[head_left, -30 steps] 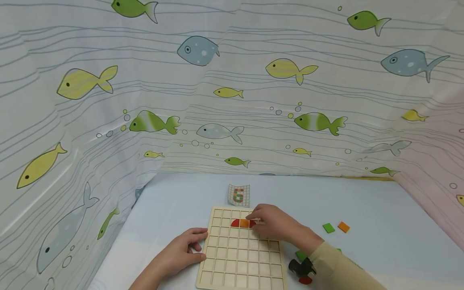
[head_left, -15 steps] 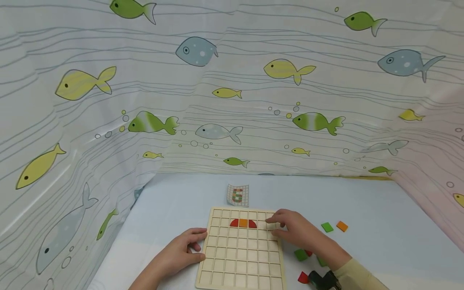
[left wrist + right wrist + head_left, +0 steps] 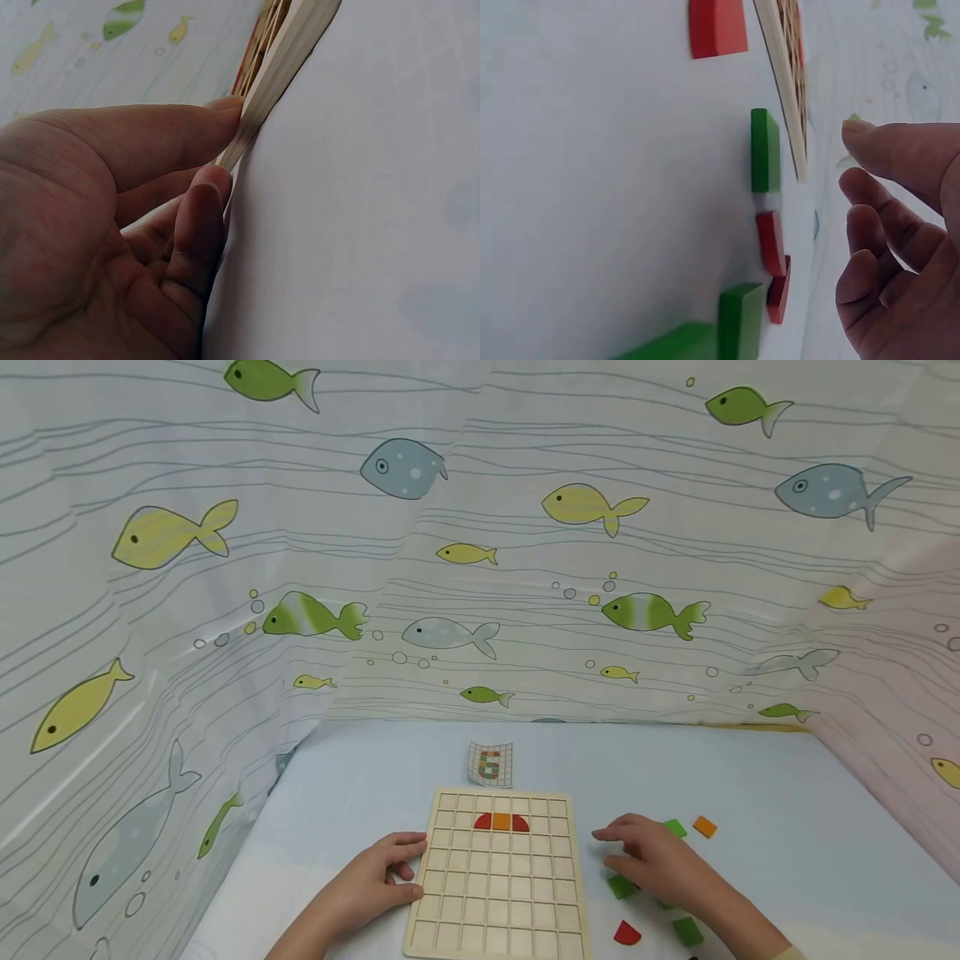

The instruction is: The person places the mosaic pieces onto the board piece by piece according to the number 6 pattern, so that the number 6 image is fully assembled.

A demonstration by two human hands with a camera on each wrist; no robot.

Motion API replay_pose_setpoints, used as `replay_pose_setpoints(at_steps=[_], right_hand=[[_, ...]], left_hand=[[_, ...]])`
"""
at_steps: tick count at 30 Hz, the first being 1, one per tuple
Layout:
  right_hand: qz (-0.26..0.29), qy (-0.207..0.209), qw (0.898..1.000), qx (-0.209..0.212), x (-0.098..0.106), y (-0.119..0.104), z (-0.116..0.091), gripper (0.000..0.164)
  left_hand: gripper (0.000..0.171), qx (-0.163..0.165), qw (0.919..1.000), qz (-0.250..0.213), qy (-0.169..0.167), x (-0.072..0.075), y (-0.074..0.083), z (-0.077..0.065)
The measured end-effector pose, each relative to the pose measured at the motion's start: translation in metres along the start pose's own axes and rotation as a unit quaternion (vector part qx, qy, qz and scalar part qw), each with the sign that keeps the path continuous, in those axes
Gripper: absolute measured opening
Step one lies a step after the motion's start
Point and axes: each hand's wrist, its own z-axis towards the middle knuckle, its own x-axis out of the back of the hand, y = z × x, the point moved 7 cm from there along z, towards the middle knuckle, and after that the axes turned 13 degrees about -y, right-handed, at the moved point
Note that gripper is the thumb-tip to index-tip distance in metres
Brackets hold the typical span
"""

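Note:
A pale wooden grid board point(image 3: 495, 885) lies in front of me. In its upper part a row holds two red rounded tiles point(image 3: 521, 822) with an orange square tile point(image 3: 502, 822) between them. My left hand point(image 3: 378, 877) rests against the board's left edge, thumb and fingertips touching the side, as the left wrist view also shows. My right hand point(image 3: 645, 860) hovers off the board's right side, above loose tiles, with thumb and fingers apart and holding nothing. A green tile point(image 3: 765, 150) and a red tile point(image 3: 771, 241) stand out beneath it in the right wrist view.
A small paper card point(image 3: 491, 765) with a coloured grid pattern lies beyond the board. To the right are an orange tile point(image 3: 705, 826), a green tile point(image 3: 687, 932) and a red quarter-round tile point(image 3: 627, 933). A fish-print curtain point(image 3: 480, 568) surrounds the table point(image 3: 360, 760).
My right hand has left the red tile at the right of the row and moved right, off the board to over the loose tiles. The left hand stays at the edge.

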Motion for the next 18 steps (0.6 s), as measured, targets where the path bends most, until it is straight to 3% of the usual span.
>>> replay_pose_setpoints(at_steps=[18], right_hand=[[0.032,0.067,0.996,-0.043,-0.002,0.031,-0.048,0.034]], left_hand=[[0.066,-0.006,1.0,0.001,0.001,0.0,0.001,-0.001]])
